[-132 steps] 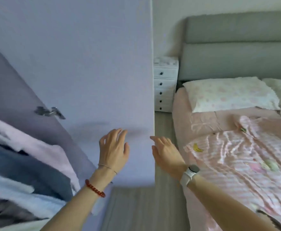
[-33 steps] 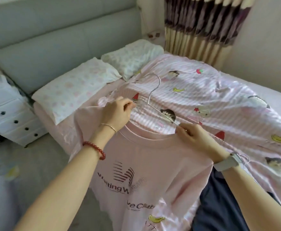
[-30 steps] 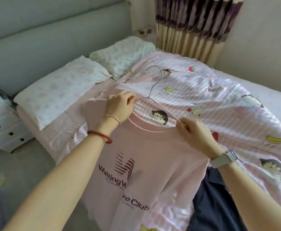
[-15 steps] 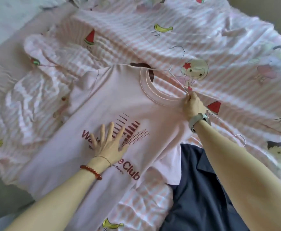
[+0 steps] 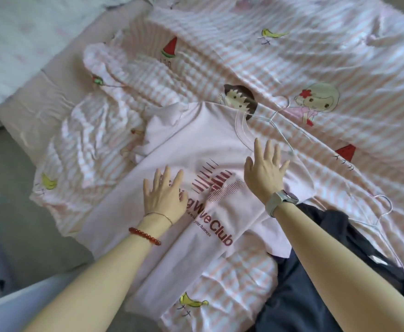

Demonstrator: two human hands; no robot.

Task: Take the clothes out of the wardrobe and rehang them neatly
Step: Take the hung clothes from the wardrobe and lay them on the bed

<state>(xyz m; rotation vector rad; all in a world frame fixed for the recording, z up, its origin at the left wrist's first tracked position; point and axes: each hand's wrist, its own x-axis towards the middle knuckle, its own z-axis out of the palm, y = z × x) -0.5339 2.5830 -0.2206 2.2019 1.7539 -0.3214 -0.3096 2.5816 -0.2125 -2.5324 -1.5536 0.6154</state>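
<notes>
A pale pink T-shirt [image 5: 196, 144] with dark red lettering lies flat on the bed, front up, collar toward the far side. A thin wire hanger [image 5: 283, 127] sits in its neck, its hook lying on the duvet. My left hand [image 5: 164, 192] rests flat on the print, fingers spread. My right hand [image 5: 265, 171] lies flat just below the collar, fingers apart. Neither hand grips anything.
A dark navy garment [image 5: 316, 279] lies at the right under my right forearm, with a second wire hanger [image 5: 383, 212] beside it. The pink striped cartoon duvet [image 5: 280, 56] covers the bed. A pillow [image 5: 16, 44] lies at top left, the floor [image 5: 4, 188] at left.
My right hand has let go of the hanger and now lies flat on the shirt's chest. My left hand stays flat on the print.
</notes>
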